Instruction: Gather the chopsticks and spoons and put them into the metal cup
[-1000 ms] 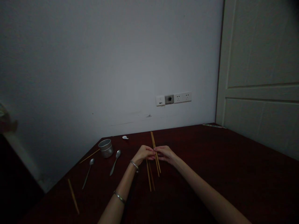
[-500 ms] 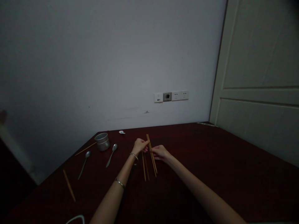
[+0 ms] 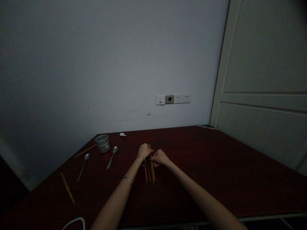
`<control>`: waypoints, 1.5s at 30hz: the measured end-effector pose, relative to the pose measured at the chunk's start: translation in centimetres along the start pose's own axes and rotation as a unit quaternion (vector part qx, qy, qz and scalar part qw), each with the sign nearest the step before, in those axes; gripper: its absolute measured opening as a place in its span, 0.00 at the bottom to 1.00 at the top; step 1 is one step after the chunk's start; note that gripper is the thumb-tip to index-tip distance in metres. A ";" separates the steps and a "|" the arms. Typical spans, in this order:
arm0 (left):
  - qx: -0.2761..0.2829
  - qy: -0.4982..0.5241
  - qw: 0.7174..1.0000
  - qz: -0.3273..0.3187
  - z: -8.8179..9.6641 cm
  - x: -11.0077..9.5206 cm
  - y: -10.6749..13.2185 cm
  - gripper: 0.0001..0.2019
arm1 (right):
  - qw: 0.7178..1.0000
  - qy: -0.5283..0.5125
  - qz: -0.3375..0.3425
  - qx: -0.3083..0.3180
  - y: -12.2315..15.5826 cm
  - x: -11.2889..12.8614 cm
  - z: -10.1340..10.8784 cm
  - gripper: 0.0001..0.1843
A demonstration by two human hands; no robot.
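Observation:
Several thin wooden chopsticks [image 3: 150,172] lie side by side on the dark red table [image 3: 216,159], pointing away from me. My left hand [image 3: 144,150] rests on their far ends with its fingers curled over them. My right hand [image 3: 159,157] pinches the same bundle from the right side, its fingers closed. The two hands touch each other over the sticks. Bracelets circle my left wrist and forearm.
A small metal cup [image 3: 103,143] stands at the back left, with two metal spoons [image 3: 111,157] [image 3: 82,163] in front of it. Single chopsticks lie at the left edge [image 3: 67,192] and by the cup [image 3: 84,151]. A white cable [image 3: 74,222] curls near me.
The raised chopsticks have come down onto the table beside the others. Both hands moved together and lower over the bundle.

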State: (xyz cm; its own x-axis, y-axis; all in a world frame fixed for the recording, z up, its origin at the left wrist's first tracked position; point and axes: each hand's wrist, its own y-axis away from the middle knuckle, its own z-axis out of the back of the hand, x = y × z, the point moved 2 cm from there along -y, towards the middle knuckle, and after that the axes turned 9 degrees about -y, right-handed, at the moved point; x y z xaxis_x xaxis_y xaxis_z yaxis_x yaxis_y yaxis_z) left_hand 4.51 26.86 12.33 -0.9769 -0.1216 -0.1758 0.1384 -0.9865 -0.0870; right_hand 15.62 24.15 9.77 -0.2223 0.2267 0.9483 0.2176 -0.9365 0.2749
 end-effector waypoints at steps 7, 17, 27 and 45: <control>0.026 -0.037 0.999 -0.013 0.2 -0.4 0.8 0.18 | 0.995 0.088 0.039 0.034 0.2 0.0 0.9 0.12; 0.053 -0.050 0.997 -0.030 1.3 -1.0 1.4 0.17 | 0.994 0.104 0.037 0.013 1.0 1.4 2.0 0.12; 0.033 -0.051 0.998 -0.035 1.9 -1.2 1.6 0.18 | 0.993 0.109 0.047 0.005 -0.4 1.9 2.8 0.12; -0.118 0.223 0.952 0.172 22.4 24.3 -2.0 0.15 | 0.925 0.167 0.281 0.195 -0.2 12.6 -9.9 0.09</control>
State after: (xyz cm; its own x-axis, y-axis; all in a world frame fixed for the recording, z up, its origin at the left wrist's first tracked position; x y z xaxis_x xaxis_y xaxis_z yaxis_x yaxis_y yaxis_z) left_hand -23.19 23.42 30.20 -0.7083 -0.3227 -0.6278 0.5217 -0.8385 -0.1576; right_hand 3.35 24.58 20.08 -0.2360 -0.4231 0.8748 0.6996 -0.6988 -0.1493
